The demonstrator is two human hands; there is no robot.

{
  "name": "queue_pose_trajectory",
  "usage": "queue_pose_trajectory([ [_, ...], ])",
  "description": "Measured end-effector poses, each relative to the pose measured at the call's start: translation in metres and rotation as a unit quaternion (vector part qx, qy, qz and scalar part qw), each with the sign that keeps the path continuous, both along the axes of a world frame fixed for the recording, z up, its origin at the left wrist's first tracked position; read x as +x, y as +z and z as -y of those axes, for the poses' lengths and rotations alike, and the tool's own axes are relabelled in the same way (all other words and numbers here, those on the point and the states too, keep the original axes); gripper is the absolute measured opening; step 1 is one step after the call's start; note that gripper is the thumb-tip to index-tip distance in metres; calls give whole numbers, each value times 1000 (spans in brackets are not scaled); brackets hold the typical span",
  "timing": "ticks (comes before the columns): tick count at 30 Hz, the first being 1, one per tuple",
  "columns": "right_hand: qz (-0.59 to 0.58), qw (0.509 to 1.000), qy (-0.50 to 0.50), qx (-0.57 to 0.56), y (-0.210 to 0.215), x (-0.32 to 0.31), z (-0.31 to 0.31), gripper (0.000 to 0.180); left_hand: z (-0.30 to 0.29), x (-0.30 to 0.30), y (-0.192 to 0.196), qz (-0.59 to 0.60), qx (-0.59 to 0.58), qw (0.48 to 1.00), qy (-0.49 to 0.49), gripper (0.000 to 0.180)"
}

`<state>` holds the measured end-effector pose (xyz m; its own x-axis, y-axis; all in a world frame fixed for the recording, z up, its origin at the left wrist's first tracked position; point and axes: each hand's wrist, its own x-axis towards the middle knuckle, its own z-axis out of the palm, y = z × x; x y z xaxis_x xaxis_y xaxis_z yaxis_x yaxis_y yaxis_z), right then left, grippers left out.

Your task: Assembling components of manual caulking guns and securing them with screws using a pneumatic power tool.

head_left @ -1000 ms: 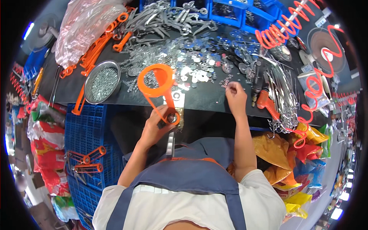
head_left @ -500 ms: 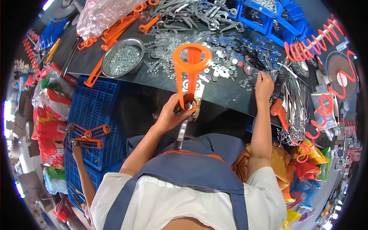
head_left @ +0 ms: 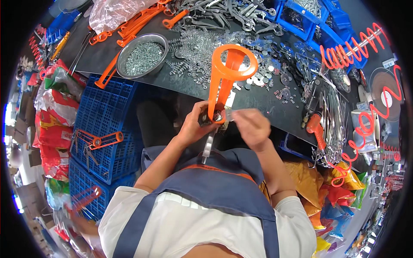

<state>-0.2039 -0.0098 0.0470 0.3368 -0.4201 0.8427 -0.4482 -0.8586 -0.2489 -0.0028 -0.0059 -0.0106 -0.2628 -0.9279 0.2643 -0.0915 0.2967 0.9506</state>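
Observation:
My left hand (head_left: 194,127) is closed around the lower, narrow end of an orange caulking gun frame (head_left: 235,71). The frame stands tilted up over the table edge, its wide ring toward the far side. Below its narrow end juts a metal handle strip (head_left: 208,146). Close beside that end is my right hand (head_left: 253,128), smeared by motion, its fingers pinched together. At its fingertips shows a small pale grey piece (head_left: 229,115), too blurred to name.
Springs (head_left: 195,47), discs and washers (head_left: 284,94) cover the dark table. A steel bowl (head_left: 142,56) of small metal parts stands left, blue bins (head_left: 297,19) far right. An orange-handled tool (head_left: 315,124) lies by hooked rods (head_left: 333,112). A co-worker's blurred hand (head_left: 86,225) is near blue crates (head_left: 103,112).
My right hand has come from the loose parts on the right to the frame's narrow end. The frame has shifted slightly right. The co-worker's hand has moved down from the crates.

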Motion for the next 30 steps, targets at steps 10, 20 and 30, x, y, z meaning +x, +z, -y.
queue_pose_trajectory([
  [10, -181, 983, -9, 10, -16, 8, -7, 30, 4, 4, -7, 26, -148, 989, -2, 58],
  [20, -141, 979, -77, 125, -22, 26, -28, 28, 10, 15, 11, 17, -102, 992, -73, 54],
  [30, -157, 925, -322, 123, 10, -102, -28, 39, 20, 63, 53, 187, -162, 969, 25, 68],
])
